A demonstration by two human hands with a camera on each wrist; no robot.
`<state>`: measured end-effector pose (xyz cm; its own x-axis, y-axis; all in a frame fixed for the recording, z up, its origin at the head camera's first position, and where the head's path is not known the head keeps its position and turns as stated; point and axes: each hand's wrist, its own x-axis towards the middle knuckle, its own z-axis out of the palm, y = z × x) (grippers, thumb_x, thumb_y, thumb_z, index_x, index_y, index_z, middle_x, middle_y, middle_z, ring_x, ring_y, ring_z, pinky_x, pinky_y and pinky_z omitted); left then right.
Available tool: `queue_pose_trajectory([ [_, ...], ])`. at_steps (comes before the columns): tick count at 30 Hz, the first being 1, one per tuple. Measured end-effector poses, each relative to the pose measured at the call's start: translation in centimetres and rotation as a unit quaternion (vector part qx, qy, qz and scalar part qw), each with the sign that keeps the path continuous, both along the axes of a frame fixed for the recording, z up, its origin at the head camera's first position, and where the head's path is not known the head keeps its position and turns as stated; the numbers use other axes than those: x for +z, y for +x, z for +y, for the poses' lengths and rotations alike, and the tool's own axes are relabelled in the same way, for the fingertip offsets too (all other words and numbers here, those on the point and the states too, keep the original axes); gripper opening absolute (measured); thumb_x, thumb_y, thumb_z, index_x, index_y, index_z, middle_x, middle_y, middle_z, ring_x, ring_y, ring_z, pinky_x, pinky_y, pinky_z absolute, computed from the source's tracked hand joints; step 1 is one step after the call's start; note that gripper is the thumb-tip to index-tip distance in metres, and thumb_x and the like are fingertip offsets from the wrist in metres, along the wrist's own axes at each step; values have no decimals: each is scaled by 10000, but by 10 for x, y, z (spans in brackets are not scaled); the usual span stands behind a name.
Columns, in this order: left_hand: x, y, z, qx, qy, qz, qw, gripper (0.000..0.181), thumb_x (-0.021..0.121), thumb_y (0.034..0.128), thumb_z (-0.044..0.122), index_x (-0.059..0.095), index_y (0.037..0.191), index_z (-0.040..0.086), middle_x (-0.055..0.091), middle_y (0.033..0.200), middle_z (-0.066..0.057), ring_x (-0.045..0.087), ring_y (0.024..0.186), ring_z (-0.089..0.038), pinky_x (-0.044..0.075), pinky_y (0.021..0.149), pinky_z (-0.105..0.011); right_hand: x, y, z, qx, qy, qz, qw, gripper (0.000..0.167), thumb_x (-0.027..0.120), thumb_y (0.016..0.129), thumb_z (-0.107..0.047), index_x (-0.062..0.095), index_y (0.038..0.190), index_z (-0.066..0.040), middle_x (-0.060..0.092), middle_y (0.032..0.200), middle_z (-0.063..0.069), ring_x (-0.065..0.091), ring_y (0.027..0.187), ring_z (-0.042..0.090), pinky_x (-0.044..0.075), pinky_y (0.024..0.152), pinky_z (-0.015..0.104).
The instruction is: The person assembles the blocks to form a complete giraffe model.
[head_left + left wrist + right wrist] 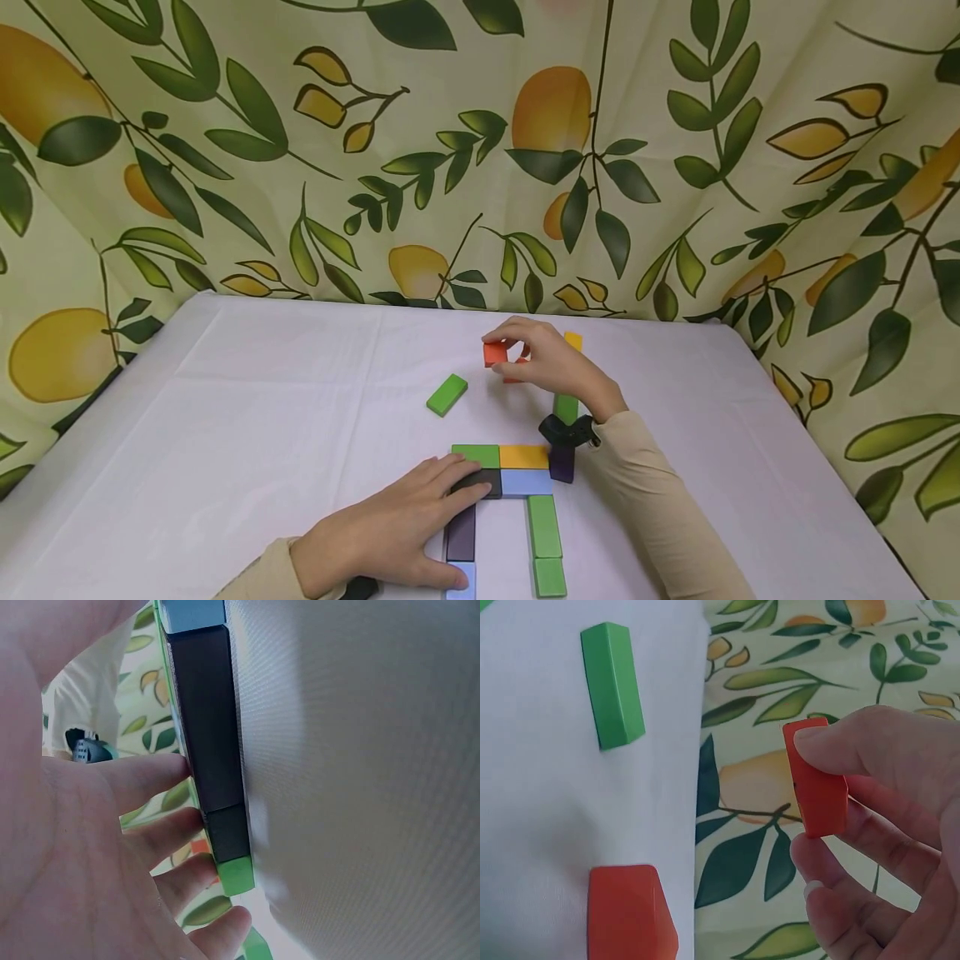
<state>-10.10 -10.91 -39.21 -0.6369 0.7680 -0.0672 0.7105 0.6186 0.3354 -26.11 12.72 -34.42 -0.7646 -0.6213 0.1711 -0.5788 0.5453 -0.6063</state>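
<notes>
Between thumb and fingers, my right hand (551, 360) pinches a small red block (819, 780), held up off the table near its back. A second red block (626, 915) lies on the cloth below that hand, mostly hidden in the head view. My left hand (393, 521) spreads over a layout of flat blocks, its fingers reaching a black block (491, 483) and its thumb on a light blue block (461, 581). Along this layout are a dark purple block (461, 537), a green block (472, 454), a yellow block (523, 456) and a blue block (527, 482).
A loose green block (447, 395) lies left of the right hand. Two green blocks, one nearer (551, 577), form the layout's right side. By the right wrist stand a dark block (562, 464), a green block (566, 407) and a yellow block (573, 341). A patterned curtain (450, 167) hangs behind.
</notes>
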Motion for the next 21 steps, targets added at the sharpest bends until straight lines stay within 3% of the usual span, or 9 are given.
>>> queue_pose_trajectory([
  [14,0,1,-1,-5,48,-1,10000,824,605,866,669,417,1505,183,315,1590,-31,287,1492,-279,321,1185,-506,-11,-18,35,-586,-292,189,9977,382,743,876,-144,671,1244,-69,661,1169,85,624,1041,246,526,830,373],
  [21,-2,2,-1,-29,83,161,9998,815,609,869,658,425,1498,174,322,1581,-26,294,1487,-270,331,1180,-501,-20,-28,49,-1022,-365,-130,9940,366,722,899,-185,672,1250,-93,663,1206,86,628,1078,257,537,869,385],
])
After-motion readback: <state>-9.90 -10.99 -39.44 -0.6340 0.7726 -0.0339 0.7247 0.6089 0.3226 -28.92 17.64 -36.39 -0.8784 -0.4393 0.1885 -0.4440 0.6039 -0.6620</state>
